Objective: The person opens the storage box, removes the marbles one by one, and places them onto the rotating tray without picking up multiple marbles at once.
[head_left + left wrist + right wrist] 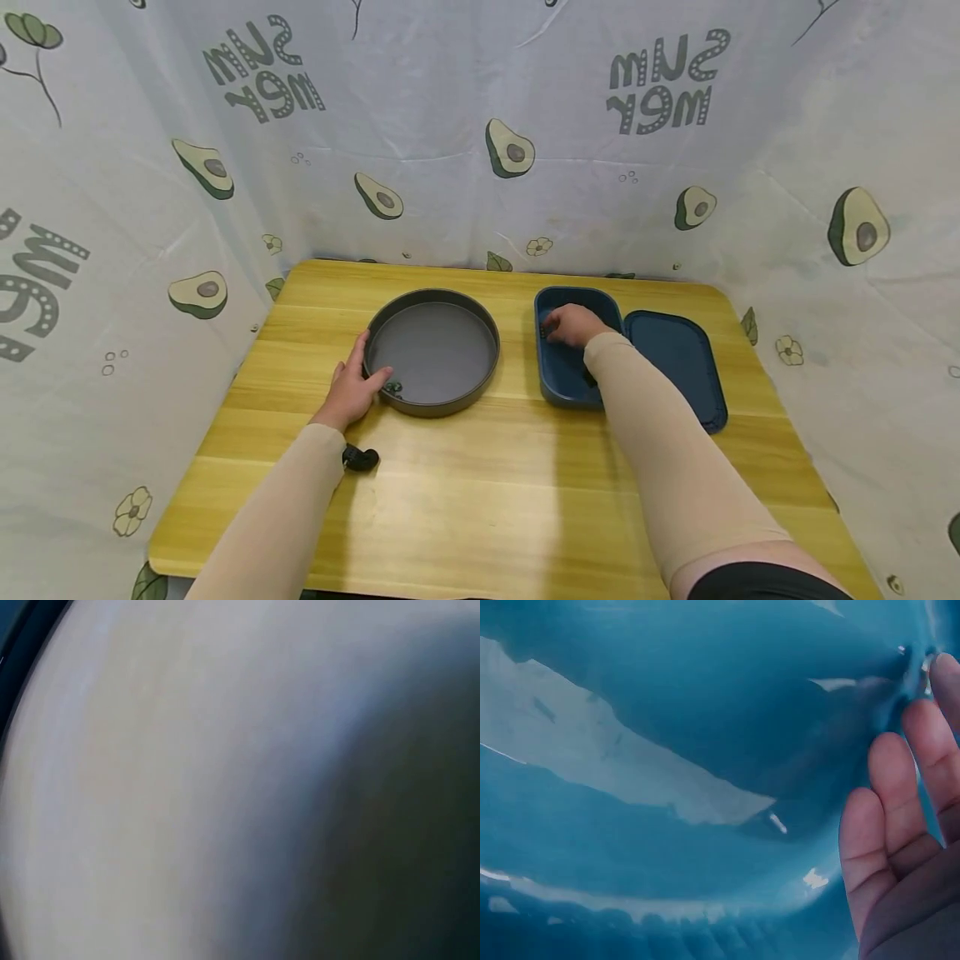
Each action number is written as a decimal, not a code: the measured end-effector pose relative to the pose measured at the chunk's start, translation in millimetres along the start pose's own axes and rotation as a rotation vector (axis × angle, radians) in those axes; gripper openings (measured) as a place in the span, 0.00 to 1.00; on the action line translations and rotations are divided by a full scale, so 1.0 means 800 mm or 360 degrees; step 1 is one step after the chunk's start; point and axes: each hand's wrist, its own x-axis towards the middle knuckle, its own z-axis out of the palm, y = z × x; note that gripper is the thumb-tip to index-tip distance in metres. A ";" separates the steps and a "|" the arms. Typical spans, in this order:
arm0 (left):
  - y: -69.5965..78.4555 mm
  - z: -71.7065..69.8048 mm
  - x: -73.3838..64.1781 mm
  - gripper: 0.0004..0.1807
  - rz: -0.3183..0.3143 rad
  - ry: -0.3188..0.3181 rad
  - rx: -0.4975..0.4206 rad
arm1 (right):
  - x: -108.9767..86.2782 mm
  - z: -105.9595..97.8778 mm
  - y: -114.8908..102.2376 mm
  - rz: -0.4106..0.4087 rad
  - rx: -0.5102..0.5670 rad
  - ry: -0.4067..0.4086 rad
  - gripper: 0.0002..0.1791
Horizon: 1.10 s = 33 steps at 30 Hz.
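Observation:
My left hand (351, 390) holds the left rim of a round grey pan (435, 350), its thumb over the inside and its fingers along the outer wall. Beside the thumb, inside the pan, lies a small dark green thing (393, 387), too small to make out. My right hand (572, 325) reaches into a deep blue box (555, 387), its bent fingers (862, 832) near the left wall. At the fingertips is a small dark thing (545, 331); whether they pinch it is hidden. The left wrist view shows only a blurred pale and dark surface.
A flat blue lid (678, 358) lies right of the box, partly behind my right forearm. Another dark piece (588, 377) shows in the box beside my sleeve. A black wrist camera (360, 458) sticks out by my left forearm. A patterned curtain (450, 225) hangs behind the wooden table (465, 500).

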 end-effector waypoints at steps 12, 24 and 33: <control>0.002 -0.001 0.002 0.48 0.0024 0.0009 0.0000 | 0.000 0.011 -0.004 -0.0043 -0.0071 0.0048 0.15; 0.001 -0.001 0.002 0.47 0.0012 0.0013 0.0017 | -0.002 0.018 -0.003 0.0027 0.0036 0.0068 0.14; -0.001 -0.001 0.003 0.48 0.0032 0.0013 0.0018 | -0.005 0.022 -0.001 0.0025 0.0117 0.0102 0.13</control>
